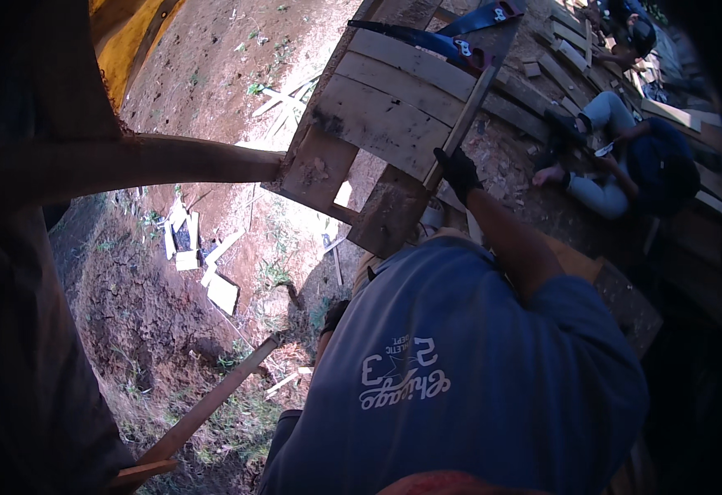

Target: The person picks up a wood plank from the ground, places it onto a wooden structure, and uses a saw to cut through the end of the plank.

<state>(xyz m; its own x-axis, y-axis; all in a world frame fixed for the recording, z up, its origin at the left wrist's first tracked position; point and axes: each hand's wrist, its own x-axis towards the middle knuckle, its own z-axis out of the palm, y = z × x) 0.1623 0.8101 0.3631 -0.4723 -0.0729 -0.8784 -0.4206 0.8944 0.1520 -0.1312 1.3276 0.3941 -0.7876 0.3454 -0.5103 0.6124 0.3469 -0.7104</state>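
Observation:
My right hand [460, 175], in a black glove, is closed around the near end of a narrow wooden strip [467, 117]. The strip lies along the right edge of a rough plank bench [394, 97]. Close to my left side, the dark-gloved left hand [334, 315] hangs low, partly covered by my blue shirt; its fingers are hidden. Across the bench's far end lie two handsaws: one handsaw [423, 37] has a dark blade and a red-and-black handle, and the other handsaw [478, 18] has a blue blade.
A thick wooden beam [188, 159] meets the bench from the left. At the right sits another person [658, 165] in light trousers; a second person [637, 33] is farther back. Boards [571, 49] lie scattered there. Offcuts [222, 293] and a slanting plank [208, 403] are below left.

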